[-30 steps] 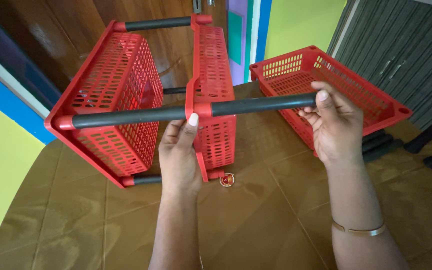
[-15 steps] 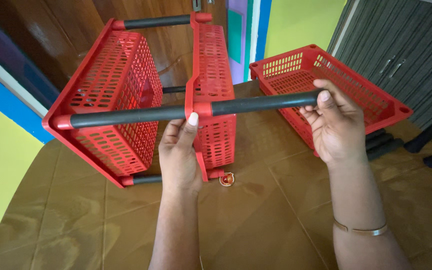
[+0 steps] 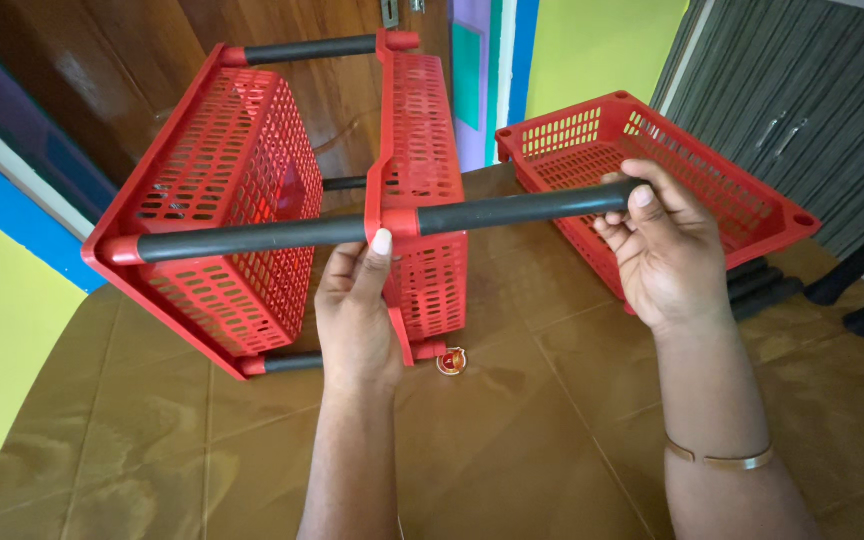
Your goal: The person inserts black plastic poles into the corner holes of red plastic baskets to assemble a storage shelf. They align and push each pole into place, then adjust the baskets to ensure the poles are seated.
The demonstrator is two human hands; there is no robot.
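Note:
A red plastic rack [image 3: 252,200] of two perforated baskets joined by dark grey tubes lies tipped on its side on a brown table [image 3: 512,430]. My left hand [image 3: 357,315] grips the rim of the nearer basket [image 3: 422,180] by its corner socket. My right hand [image 3: 657,250] is closed around the free end of a dark grey tube [image 3: 512,208] that runs into that socket. A third red basket [image 3: 752,200] rests loose on the table behind my right hand.
Several loose dark tubes [image 3: 852,270] lie at the table's right edge. A small round red and gold cap [image 3: 452,360] sits under the rack. A wooden door [image 3: 152,60] and a grey cabinet [image 3: 812,90] stand behind.
The rack and both hands have shifted very slightly left and up; grips are unchanged.

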